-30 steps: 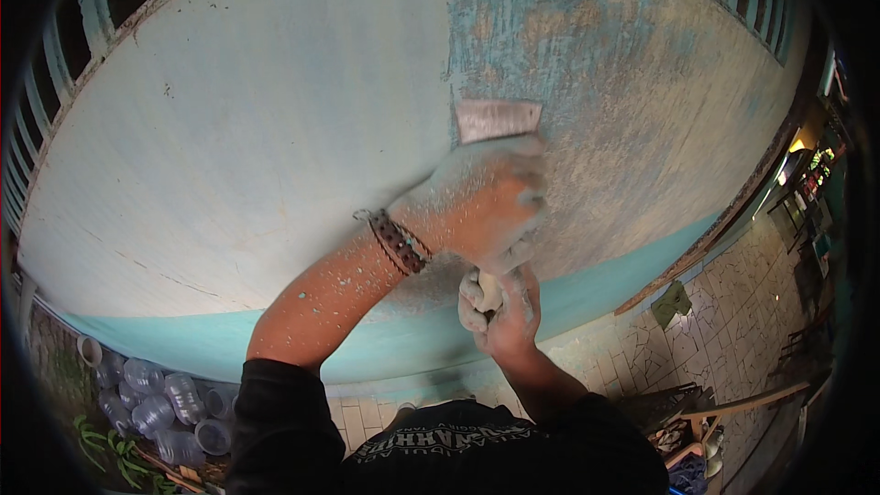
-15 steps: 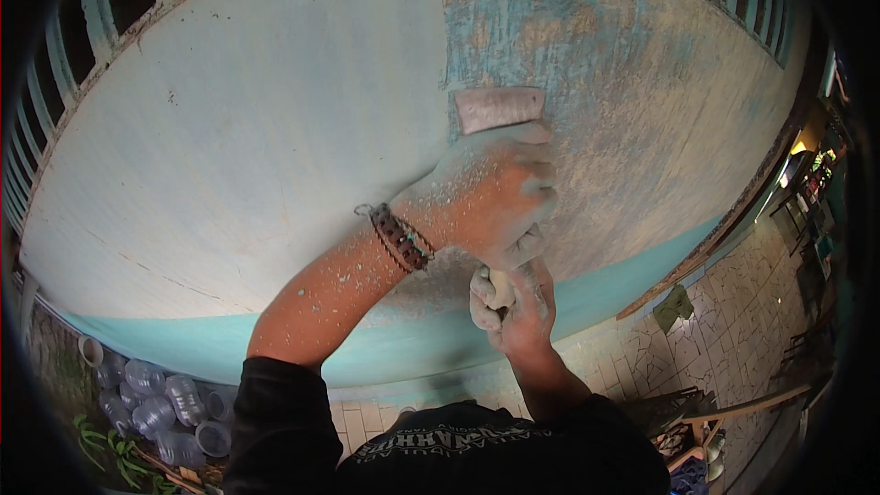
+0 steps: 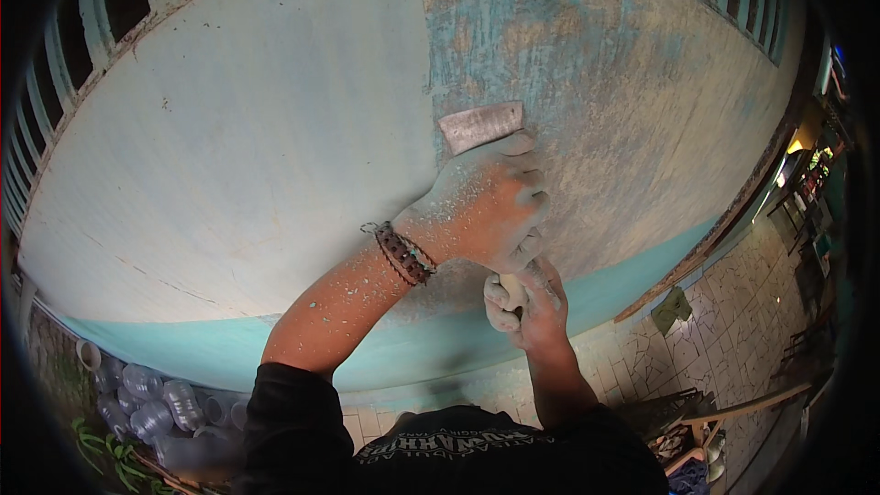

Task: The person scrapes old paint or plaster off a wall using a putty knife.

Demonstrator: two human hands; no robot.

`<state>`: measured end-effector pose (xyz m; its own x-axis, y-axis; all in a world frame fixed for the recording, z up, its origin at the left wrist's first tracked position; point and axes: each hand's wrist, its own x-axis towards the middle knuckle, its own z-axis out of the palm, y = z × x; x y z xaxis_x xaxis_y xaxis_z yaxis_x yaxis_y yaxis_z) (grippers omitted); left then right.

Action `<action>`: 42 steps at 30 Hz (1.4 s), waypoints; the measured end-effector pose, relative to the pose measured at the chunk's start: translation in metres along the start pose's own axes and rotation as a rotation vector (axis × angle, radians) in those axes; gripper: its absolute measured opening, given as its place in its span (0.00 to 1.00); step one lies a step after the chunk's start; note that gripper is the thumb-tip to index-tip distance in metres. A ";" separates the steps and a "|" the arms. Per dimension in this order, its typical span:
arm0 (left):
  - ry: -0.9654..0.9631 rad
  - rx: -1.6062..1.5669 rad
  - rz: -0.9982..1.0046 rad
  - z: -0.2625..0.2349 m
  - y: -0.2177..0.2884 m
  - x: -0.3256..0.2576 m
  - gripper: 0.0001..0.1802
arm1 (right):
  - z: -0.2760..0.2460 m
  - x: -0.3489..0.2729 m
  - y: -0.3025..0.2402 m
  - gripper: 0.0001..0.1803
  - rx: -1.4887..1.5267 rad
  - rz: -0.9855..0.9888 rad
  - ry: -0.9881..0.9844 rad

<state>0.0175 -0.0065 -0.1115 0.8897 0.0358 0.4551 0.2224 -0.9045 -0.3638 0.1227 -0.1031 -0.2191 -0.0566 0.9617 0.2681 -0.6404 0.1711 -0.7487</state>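
Note:
A metal scraper blade [image 3: 481, 126] lies flat against a wall [image 3: 238, 156], right at the line where smooth pale blue paint meets a scraped, patchy tan and blue area [image 3: 632, 101]. My left hand [image 3: 486, 206], dusty and with a beaded bracelet at the wrist, is curled over the scraper just below the blade and presses it to the wall. My right hand [image 3: 527, 298] is closed round the scraper's pale handle below the left hand. Both hands and forearms are covered in paint dust.
A turquoise band [image 3: 183, 348] runs along the foot of the wall. Several clear plastic bottles [image 3: 147, 399] and green leaves lie at the lower left. Cracked floor tiles [image 3: 733, 330], a wooden plank [image 3: 752, 399] and clutter are at the right. Baluster rails [image 3: 55, 82] top the wall.
The scraper slid a little up the wall, then came back down and slightly left. Both hands kept their hold throughout.

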 end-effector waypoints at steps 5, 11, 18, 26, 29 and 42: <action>0.010 -0.010 -0.063 -0.017 -0.007 0.013 0.23 | 0.002 0.005 -0.014 0.22 0.047 -0.027 -0.057; 0.316 -0.120 0.066 0.007 -0.004 0.005 0.14 | 0.003 -0.001 -0.009 0.21 0.057 0.029 0.041; 0.352 -0.143 0.043 0.001 -0.007 0.007 0.13 | 0.009 0.003 -0.006 0.21 -0.035 -0.072 0.013; 0.344 -0.158 0.071 0.002 -0.008 0.006 0.15 | 0.012 0.003 0.000 0.21 -0.037 -0.107 0.066; 0.391 -0.077 0.002 0.029 -0.006 0.000 0.14 | 0.014 0.001 0.003 0.21 0.003 -0.090 0.108; 0.064 -0.083 0.047 0.066 0.029 -0.039 0.20 | -0.046 -0.029 0.078 0.13 -0.132 -0.116 0.089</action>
<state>0.0157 -0.0060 -0.1936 0.8705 -0.0327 0.4910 0.1446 -0.9367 -0.3187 0.1098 -0.1082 -0.3129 0.0838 0.9481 0.3069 -0.5327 0.3029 -0.7902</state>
